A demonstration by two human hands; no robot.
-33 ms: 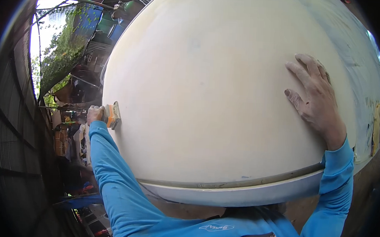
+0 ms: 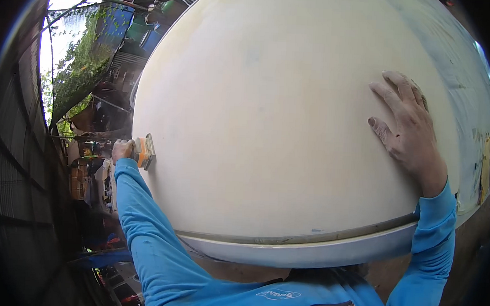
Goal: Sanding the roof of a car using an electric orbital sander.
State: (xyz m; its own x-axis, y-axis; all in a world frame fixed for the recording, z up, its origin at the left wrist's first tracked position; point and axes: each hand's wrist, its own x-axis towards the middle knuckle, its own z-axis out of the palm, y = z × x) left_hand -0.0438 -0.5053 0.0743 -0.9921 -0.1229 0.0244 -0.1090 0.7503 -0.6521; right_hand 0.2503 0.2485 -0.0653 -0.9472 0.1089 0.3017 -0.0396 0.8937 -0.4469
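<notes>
Sander (image 2: 144, 151) at the white panel's (image 2: 268, 132) left edge, flat pad toward the panel. Left hand (image 2: 123, 149) just outside that edge; fingers curled round the sander's outer end, pad clear of them. Right hand (image 2: 410, 128) laid on the panel's right part, fingers partly spread. Foliage (image 2: 86, 61) beyond the panel, upper left.

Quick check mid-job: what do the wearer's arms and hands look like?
Both arms wear long, creased, bright blue sleeves: the left sleeve and the right sleeve, which ends in a broad cuff. The left hand and right hand are ungloved; the right hand's fingers look dusty. I see no cables on either arm.
</notes>
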